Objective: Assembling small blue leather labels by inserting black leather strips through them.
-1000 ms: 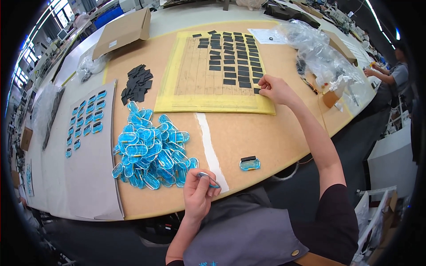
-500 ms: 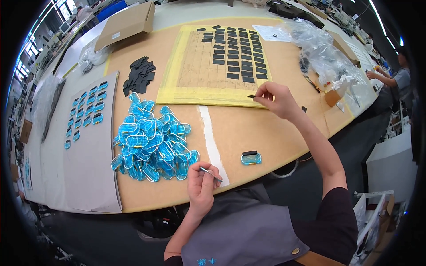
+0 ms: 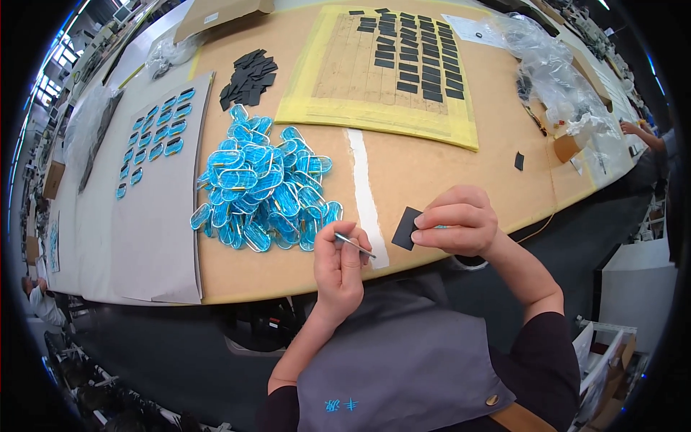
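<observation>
My left hand (image 3: 338, 272) is closed around a slim metal tool (image 3: 358, 247) near the table's front edge; its exact kind does not show. Between the thumb and fingers of my right hand (image 3: 461, 222) is a flat black rectangular piece (image 3: 407, 229), tilted up above the table. A trace of blue shows by the right fingers, where a blue oval piece is mostly hidden. Left of my hands lies a heap of blue oval pieces (image 3: 255, 176) with pale rims. Beyond it stands a pile of loose black pieces (image 3: 248, 78).
A yellow-taped board (image 3: 374, 127) bears rows of black pieces. On a grey sheet (image 3: 158, 245) at left, blue ovals with black strips stand in rows. One black piece (image 3: 519, 160), an orange-brown container (image 3: 566, 148) and clear plastic (image 3: 543, 72) lie at right; a carton (image 3: 223, 16) is far left.
My right hand has come back from the board's near edge toward me with the black piece, now over the blue oval. My left hand keeps its tool. The view has shifted.
</observation>
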A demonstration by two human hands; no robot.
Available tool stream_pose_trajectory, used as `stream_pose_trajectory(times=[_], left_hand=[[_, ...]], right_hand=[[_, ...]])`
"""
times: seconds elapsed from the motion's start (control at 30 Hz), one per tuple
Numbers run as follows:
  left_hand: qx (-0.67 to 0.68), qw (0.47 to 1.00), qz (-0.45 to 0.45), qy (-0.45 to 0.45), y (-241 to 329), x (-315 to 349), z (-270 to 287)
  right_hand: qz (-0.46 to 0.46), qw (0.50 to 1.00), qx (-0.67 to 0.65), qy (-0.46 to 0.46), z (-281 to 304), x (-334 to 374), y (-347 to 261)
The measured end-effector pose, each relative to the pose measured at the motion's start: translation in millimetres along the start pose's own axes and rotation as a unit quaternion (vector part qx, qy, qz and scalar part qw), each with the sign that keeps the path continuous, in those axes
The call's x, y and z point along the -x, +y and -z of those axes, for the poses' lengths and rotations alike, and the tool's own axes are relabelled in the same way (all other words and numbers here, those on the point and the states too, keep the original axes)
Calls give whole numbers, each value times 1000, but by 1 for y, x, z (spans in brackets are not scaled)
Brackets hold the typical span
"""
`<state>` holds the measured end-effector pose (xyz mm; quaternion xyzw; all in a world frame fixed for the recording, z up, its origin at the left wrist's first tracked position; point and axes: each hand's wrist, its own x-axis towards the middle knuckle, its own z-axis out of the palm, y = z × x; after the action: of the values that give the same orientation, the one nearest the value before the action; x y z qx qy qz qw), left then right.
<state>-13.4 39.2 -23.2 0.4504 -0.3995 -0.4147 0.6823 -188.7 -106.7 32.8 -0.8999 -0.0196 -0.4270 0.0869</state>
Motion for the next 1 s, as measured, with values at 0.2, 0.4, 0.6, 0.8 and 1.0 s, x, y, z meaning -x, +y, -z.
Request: stream_pose_trajectory(times=[0.2,0.4,0.6,0.8,1.0], left_hand=[[-17,999,-13,-27,3,0,2],[5,998,13,-58,1,-1,-4],[-33,998,26,-51,0,-2,-10],[-65,997,45,-25,-3,-3,-7],[9,995,99,-16,0,-2,-2]], right_hand=[[-13,1000,-21,18,-8,1,-8],[-511,704,-479,117,-28,-9,-40],[-605,627,-487,67,-37,-9,-33],[-649,440,-610,117,-50,-1,-41],[-638,368,-665,124,-52,4,-48]])
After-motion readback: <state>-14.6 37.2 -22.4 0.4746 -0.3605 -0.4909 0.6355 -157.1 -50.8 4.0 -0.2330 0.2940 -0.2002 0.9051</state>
